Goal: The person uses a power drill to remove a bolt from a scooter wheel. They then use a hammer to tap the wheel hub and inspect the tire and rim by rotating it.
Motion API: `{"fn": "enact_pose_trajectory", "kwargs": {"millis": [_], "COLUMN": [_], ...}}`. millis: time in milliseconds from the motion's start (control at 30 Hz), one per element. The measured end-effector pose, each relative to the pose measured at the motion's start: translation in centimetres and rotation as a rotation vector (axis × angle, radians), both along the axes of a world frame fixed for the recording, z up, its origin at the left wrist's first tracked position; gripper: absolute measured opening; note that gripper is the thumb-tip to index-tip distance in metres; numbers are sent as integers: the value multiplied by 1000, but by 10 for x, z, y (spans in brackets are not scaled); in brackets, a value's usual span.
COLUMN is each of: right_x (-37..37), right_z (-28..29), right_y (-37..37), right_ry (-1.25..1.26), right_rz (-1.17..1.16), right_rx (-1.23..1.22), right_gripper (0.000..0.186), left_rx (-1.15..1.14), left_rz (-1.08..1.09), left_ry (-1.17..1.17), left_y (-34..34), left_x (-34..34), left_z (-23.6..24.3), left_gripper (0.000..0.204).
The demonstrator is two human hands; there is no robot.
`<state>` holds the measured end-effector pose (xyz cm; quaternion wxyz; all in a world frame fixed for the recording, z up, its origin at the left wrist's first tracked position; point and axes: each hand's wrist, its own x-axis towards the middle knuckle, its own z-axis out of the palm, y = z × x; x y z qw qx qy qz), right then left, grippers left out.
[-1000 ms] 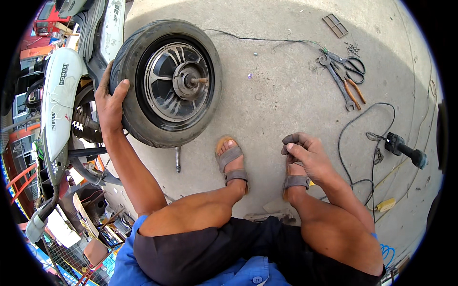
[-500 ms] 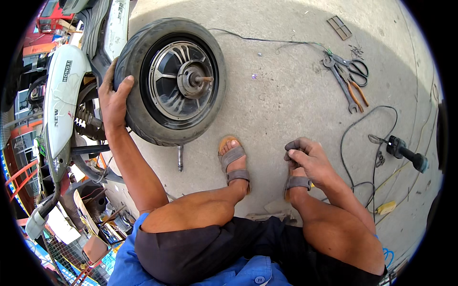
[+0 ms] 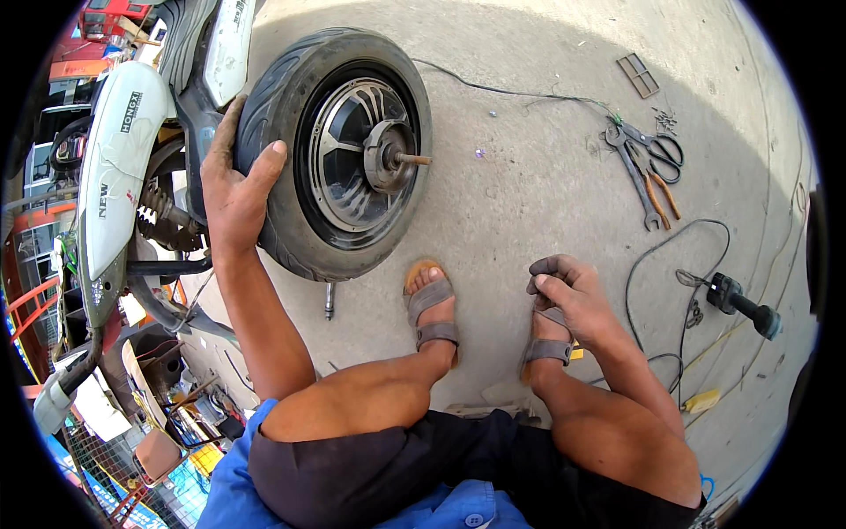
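My left hand (image 3: 240, 189) grips the tread of a scooter wheel (image 3: 286, 110) on its left side, thumb over the sidewall. This wheel has a black tire, a dark spoked motor hub (image 3: 348, 154) and an axle stub (image 3: 412, 160) pointing right. It stands tilted beside a white scooter (image 3: 132, 167). Above my right foot hovers my right hand (image 3: 568, 291), closed with thumb and fingers together. Whatever may be between those darkened fingertips is hidden. Below the tire lies a socket tool (image 3: 330, 301) on the concrete.
Right of the wheel lie a wrench (image 3: 636, 181), orange-handled pliers (image 3: 656, 189), black scissors (image 3: 668, 159), small screws (image 3: 665, 120) and a metal tray (image 3: 638, 76). A cable (image 3: 511, 91) runs from the wheel toward them. At far right rests a corded power tool (image 3: 745, 304).
The wheel has shifted right in the view and turned, its axle now pointing more sideways. My left hand has moved along with it. My right hand stays closed in nearly the same place.
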<state>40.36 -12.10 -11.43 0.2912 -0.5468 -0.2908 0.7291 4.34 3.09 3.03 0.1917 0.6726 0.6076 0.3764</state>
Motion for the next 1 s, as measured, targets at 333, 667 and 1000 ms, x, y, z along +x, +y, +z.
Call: {"fn": "enact_pose_trajectory", "kwargs": {"millis": [333,667,1000], "right_x": [-9,-59,-78], "right_z": [74,126,122], "right_y": [45,67,25], "right_ry": [-129,-67,-204], "right_rz": [-7,39,-349], "right_rx": [323,632,515], "right_gripper": [35,87,77], "left_rx": [-29,34,-24], "left_rz": [-83,-228,-127], "left_ry": [-176,57,-532], "left_y": [-59,-96,-110], "left_x": [44,78,34], "left_z": [31,29,-38], "left_gripper": [87,90,33]}}
